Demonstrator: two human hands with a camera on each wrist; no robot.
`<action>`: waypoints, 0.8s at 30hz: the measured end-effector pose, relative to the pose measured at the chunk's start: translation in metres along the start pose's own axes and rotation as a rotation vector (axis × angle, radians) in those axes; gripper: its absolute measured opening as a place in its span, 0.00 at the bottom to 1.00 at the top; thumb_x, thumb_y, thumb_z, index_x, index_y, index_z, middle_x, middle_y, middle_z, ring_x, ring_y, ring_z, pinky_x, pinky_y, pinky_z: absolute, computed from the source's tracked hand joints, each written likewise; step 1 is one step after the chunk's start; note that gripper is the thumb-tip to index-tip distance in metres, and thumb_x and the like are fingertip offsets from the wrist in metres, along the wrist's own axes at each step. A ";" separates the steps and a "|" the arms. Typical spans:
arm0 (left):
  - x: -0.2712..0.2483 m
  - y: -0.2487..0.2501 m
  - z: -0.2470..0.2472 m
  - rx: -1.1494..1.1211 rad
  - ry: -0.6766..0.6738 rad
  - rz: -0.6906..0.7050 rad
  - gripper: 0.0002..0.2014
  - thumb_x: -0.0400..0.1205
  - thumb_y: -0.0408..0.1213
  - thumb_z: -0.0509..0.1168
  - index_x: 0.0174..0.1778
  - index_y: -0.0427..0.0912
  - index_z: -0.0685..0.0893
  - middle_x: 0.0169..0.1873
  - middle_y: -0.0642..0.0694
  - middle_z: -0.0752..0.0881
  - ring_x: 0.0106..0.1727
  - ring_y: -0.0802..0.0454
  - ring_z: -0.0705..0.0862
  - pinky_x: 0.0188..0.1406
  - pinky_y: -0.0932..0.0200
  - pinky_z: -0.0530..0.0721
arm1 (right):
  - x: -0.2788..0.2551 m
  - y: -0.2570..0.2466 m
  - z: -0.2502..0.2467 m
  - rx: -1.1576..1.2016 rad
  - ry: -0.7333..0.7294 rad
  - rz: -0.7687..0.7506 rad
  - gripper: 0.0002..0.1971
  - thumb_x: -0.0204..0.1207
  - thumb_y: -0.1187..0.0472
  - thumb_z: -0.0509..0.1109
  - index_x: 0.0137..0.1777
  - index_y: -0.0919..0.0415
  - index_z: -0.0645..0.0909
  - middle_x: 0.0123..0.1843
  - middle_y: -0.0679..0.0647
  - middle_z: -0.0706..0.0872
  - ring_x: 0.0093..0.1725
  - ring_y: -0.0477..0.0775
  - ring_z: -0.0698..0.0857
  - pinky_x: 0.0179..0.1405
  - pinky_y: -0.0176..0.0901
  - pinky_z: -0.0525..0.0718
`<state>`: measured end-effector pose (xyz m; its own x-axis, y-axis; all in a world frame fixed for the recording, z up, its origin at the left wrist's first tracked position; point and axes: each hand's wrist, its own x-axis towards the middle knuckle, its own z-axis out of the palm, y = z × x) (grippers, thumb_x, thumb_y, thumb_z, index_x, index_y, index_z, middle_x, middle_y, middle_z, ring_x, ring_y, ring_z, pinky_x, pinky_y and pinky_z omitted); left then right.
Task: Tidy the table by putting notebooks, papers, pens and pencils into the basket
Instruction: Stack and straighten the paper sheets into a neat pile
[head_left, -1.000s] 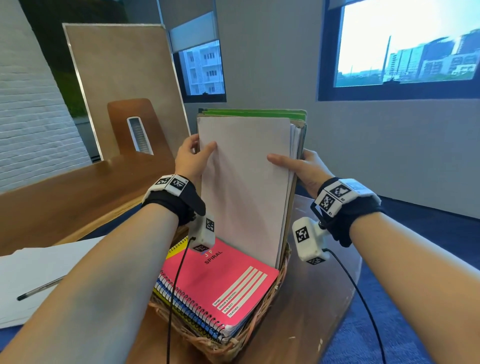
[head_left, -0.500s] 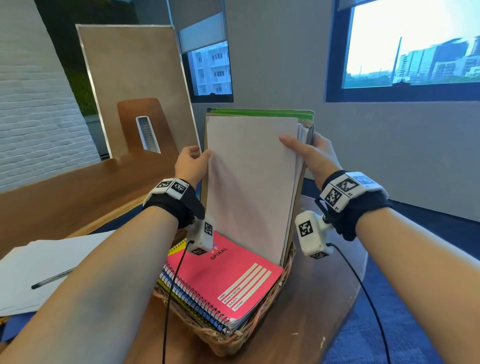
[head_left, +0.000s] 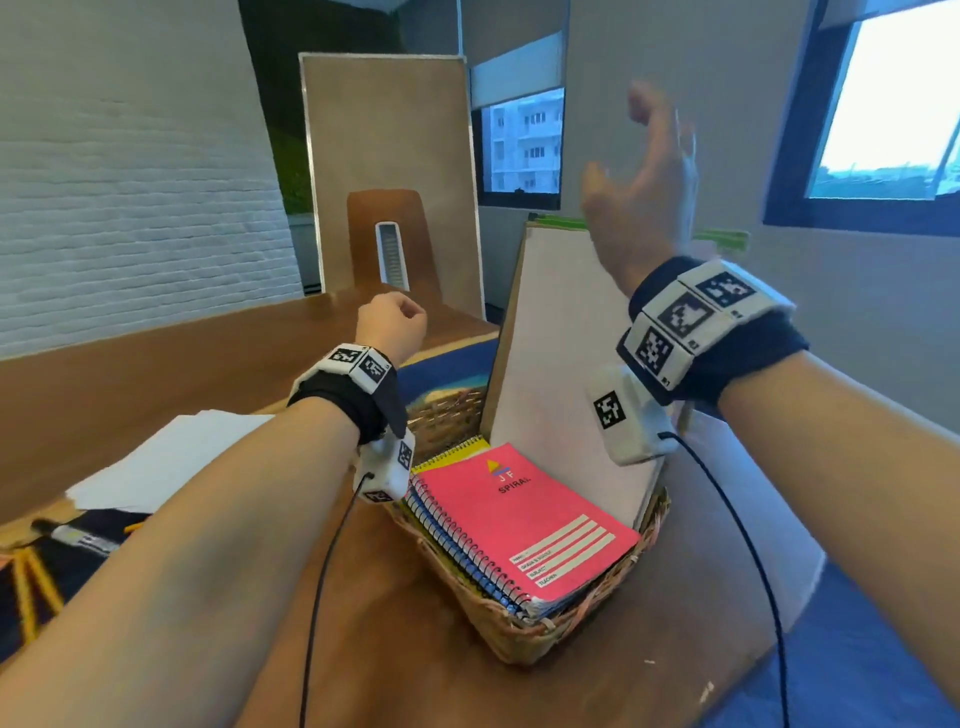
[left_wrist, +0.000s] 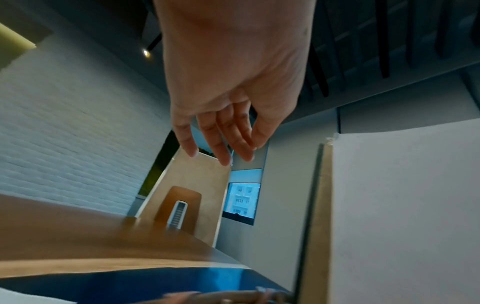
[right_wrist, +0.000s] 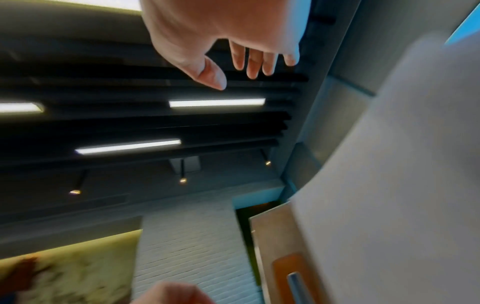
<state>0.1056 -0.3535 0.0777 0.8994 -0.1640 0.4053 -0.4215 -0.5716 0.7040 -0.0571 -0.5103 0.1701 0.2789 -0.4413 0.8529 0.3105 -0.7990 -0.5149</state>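
Right hand (head_left: 641, 192) raised, blurred, fingers spread loose, holding nothing; it is in front of the top edge of the upright paper stack (head_left: 561, 353), whether touching I cannot tell. Its own wrist view shows fingers (right_wrist: 253, 61) hanging slack against the ceiling, nothing in them.

Left hand (head_left: 390, 326) well left of the stack, over open wood; in the head view it looks loosely curled, while the left wrist view shows fingers (left_wrist: 221, 142) extended and relaxed, empty.

Basket (head_left: 519, 631) sits below and between both wrists, close to the table's (head_left: 156, 374) rounded right edge. Paper stack stands on end against the basket's far wall, leaning back. Pink spiral notebook (head_left: 519, 519) lies tilted in front of it, atop other spiral notebooks, lower corner at the near rim.

Left of the left forearm: loose white sheets (head_left: 171, 462), and nearer, a marker (head_left: 78, 538) and yellow pencils (head_left: 31, 582).
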 end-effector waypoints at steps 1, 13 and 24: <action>-0.003 -0.007 -0.010 0.030 0.002 -0.013 0.08 0.81 0.34 0.61 0.44 0.42 0.87 0.51 0.43 0.87 0.56 0.46 0.82 0.54 0.57 0.79 | -0.004 -0.009 0.013 0.019 -0.045 -0.003 0.26 0.73 0.65 0.65 0.73 0.62 0.70 0.68 0.55 0.75 0.64 0.45 0.73 0.53 0.13 0.60; -0.072 -0.145 -0.158 0.340 0.071 -0.302 0.11 0.79 0.32 0.59 0.40 0.37 0.87 0.40 0.37 0.89 0.37 0.40 0.85 0.35 0.55 0.81 | -0.111 -0.076 0.149 0.162 -0.795 0.065 0.19 0.76 0.63 0.65 0.67 0.60 0.79 0.69 0.57 0.77 0.69 0.54 0.75 0.64 0.36 0.68; -0.144 -0.235 -0.210 0.698 -0.031 -0.260 0.10 0.84 0.36 0.57 0.47 0.41 0.83 0.44 0.42 0.88 0.46 0.40 0.84 0.53 0.47 0.79 | -0.214 -0.105 0.227 0.063 -1.366 0.066 0.17 0.76 0.65 0.67 0.65 0.63 0.81 0.70 0.55 0.79 0.68 0.55 0.77 0.59 0.37 0.72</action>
<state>0.0509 -0.0270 -0.0233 0.9671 0.0293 0.2526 -0.0323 -0.9712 0.2363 0.0570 -0.2394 0.0220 0.9497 0.3018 0.0830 0.2916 -0.7565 -0.5854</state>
